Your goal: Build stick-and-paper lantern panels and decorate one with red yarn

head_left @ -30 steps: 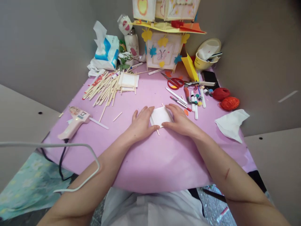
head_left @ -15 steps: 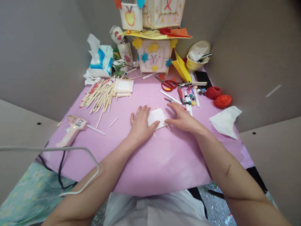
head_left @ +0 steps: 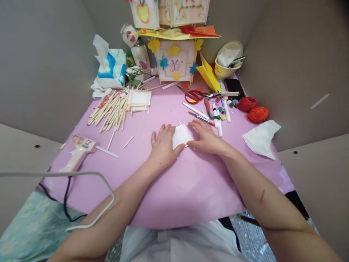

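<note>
A small white paper square [head_left: 180, 136] lies on the table between my hands, with the end of a thin wooden stick [head_left: 180, 123] showing past its far edge. My left hand [head_left: 163, 145] rests flat at the paper's left side, fingers stretched out and thumb on the near edge. At the right side is my right hand [head_left: 205, 138], its fingers apart and slightly bent, the thumb at the near right corner. The sticks along the paper's sides are mostly hidden by my hands.
A pink glue gun [head_left: 81, 151] and a pile of wooden sticks [head_left: 110, 111] lie left. A decorated paper house [head_left: 174, 60] stands at the back. Red scissors [head_left: 194, 96], white markers [head_left: 219, 123], red yarn balls [head_left: 257, 114] and a tissue [head_left: 262, 138] lie right. A grey cable [head_left: 103, 178] crosses my left forearm.
My view has shifted slightly. The right thumb has come down a little toward the paper's near right corner, and both hands are closer round the paper.
</note>
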